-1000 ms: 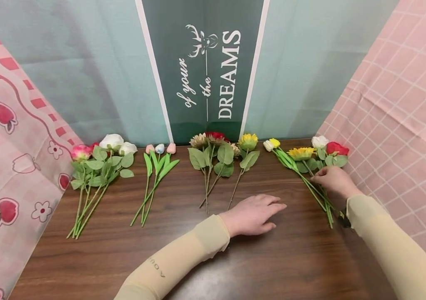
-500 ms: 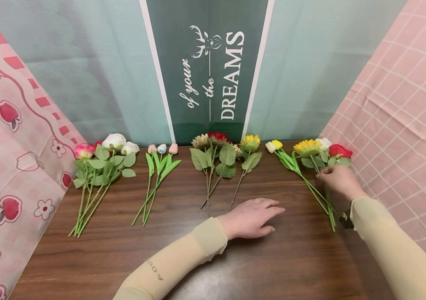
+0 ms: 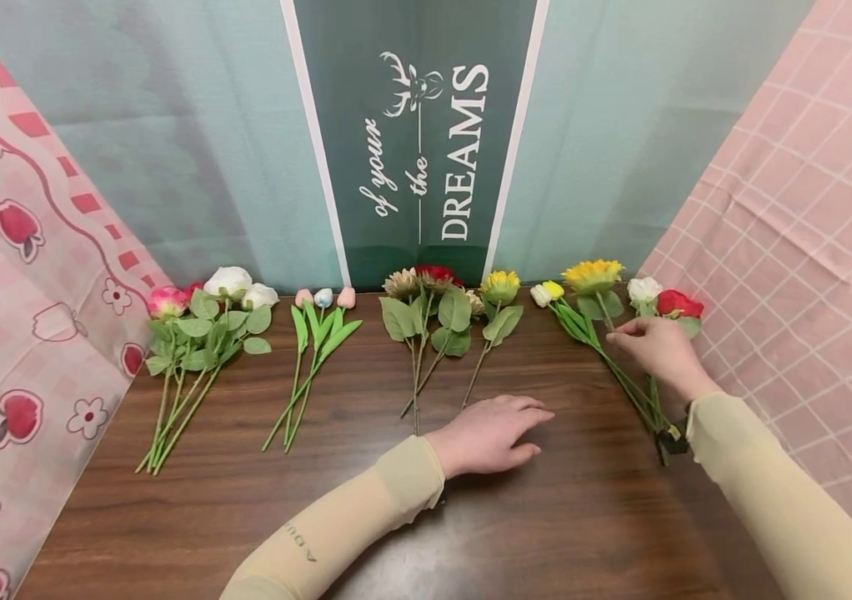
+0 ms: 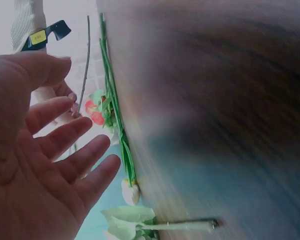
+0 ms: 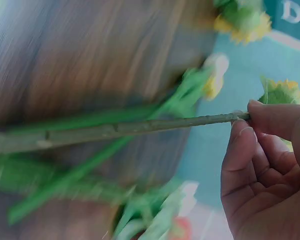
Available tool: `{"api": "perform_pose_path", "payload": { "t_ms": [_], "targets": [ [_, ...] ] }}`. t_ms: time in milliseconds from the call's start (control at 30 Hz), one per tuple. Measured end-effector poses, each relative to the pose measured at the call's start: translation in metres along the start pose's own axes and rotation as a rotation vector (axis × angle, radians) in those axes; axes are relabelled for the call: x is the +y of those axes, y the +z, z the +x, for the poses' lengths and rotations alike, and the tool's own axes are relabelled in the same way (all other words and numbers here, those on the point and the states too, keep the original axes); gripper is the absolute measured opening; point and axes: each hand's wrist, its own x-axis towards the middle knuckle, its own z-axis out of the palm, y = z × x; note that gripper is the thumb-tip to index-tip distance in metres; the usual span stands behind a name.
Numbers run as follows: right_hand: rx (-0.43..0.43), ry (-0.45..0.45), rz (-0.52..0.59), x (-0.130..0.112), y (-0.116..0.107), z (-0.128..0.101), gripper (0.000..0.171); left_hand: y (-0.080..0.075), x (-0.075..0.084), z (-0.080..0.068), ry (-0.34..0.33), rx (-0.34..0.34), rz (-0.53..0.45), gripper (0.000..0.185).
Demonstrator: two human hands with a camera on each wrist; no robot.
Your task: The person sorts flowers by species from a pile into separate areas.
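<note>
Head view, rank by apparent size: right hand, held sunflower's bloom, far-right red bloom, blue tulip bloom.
1. Right hand
2. Held sunflower's bloom
3. Far-right red bloom
4. Blue tulip bloom

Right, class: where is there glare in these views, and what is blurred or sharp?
Head: pale glare on the table, white lettering crisp; left wrist: the table's grain smeared, left hand clearer; right wrist: yellow tulip blurred, right hand and the stem it pinches sharper, though the stem softens leftward.
</note>
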Motion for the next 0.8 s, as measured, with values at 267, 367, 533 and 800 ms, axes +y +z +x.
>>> {"api": "perform_pose_path", "payload": {
  "t_ms": [267, 367, 533, 800],
  "targets": [
    [0.013, -0.019, 0.283, -0.081, 0.021, 0.001, 0.037, -0.016, -0.024, -0.017, -0.171, 0.129, -0.341, 0.044],
    [-0.009, -0.022, 0.476, -0.111, 0.037, 0.001, 0.039, -0.020, -0.035, -0.027, -0.246, 0.190, -0.540, 0.040],
    [-0.029, -0.039, 0.770, -0.147, 0.067, 0.000, 0.036, -0.015, -0.050, -0.040, -0.310, 0.258, -0.906, 0.037],
    [0.016, -0.046, 0.962, -0.164, 0.107, 0.000, 0.025, -0.002, -0.056, -0.048, -0.382, 0.355, -1.172, 0.021]
  ]
}}
